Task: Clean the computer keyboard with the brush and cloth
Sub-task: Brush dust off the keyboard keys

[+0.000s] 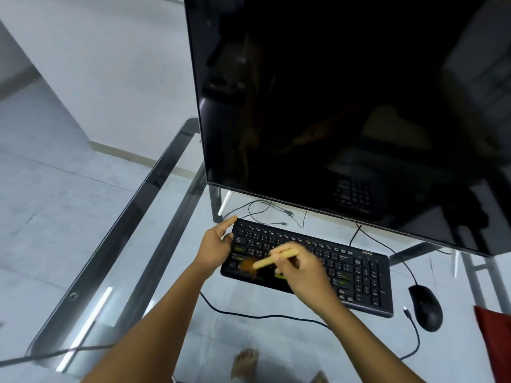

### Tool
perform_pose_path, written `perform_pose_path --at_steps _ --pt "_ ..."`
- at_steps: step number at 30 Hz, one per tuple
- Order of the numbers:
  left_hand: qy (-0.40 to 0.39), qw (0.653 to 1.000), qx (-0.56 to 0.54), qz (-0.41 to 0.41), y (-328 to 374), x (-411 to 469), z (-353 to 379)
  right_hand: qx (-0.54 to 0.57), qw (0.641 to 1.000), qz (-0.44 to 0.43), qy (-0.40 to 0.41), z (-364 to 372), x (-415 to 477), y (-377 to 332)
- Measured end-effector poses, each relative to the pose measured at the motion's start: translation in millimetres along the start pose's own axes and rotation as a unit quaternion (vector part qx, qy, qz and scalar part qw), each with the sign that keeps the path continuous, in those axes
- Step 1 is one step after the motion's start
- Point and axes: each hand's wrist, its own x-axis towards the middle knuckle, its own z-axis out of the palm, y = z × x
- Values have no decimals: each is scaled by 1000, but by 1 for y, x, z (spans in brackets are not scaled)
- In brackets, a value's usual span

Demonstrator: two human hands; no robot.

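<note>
Head view

Keyboard (pixel 345 269): black, full-size with number pad, white legends, a few green-marked keys. Lies flat on the glass table (pixel 132 222), just before the lower edge of the monitor (pixel 345 106), slanted so that its right end sits nearer the viewer.

Brush (pixel 272 259): pale yellow handle, brown bristles. Points left and down from the right hand (pixel 301 269); bristles blurred, over the lower-left keys; cannot tell whether touching them.

Right hand: above the middle of the keyboard, fingers (pixel 286 246) curled round the brush handle, grasping it.

Left hand (pixel 215 244): at the keyboard's left end, fingers (pixel 229 221) released and fairly straight, laid along the upper-left corner, thumb against the left edge.

Monitor: large, dark, switched off, on pale slanted legs; reflects the keyboard faintly.

Mouse (pixel 425 308): black, wired, on the table just right of the keyboard, not touching it.

Cloth (pixel 495 335): red, at the right edge of the view, cut off by the frame, beyond the mouse, well apart from the keyboard and both hands.

Cables (pixel 262 316): black, loose, trailing across the glass before and behind the keyboard.

Foot (pixel 246 363): bare, seen through the glass on the grey tiled floor
</note>
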Motion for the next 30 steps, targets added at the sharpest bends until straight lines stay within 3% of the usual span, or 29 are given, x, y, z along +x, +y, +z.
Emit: perform_pose_path --at_steps 2,4,5,7,8,9,12,13,16,18,20,23,25,27,30 --pt "2 1000 9 4 -2 1 0 -37 999 4 -21 1 4 0" --pt "-7 1000 16 4 -4 2 0 -49 993 -4 109 -6 12 1" --pt "-9 1000 18 4 -5 2 -1 -22 991 4 131 -10 14 1" --pt "-6 1000 26 9 -6 2 -1 44 997 46 50 -9 16 -1" --pt "-4 999 33 14 -6 2 -1 38 997 64 -13 -8 15 0" --pt "-3 999 41 17 -6 2 0 2 997 68 -24 -8 16 0" --pt "-8 998 51 21 -8 3 0 -33 991 19 126 -19 28 4" --pt "-7 998 52 21 -9 3 0 -9 991 14 133 -20 32 3" --pt "0 998 59 27 -10 2 1 3 999 29 27 -14 35 -4" --pt "6 998 60 36 -12 2 2 -29 994 -5 107 -13 40 -7" --pt "11 997 69 42 -13 1 4 42 986 -5 162 -11 49 -11" --pt "22 993 95 62 -14 0 4 38 998 33 39 6 58 -19" --pt "19 993 100 65 -15 0 5 -8 996 4 92 13 63 -21" --pt "15 992 105 72 -14 0 5 19 992 -13 125 15 68 -26" --pt "14 987 131 91 -15 -1 4 -59 998 -26 -13 22 71 -31"
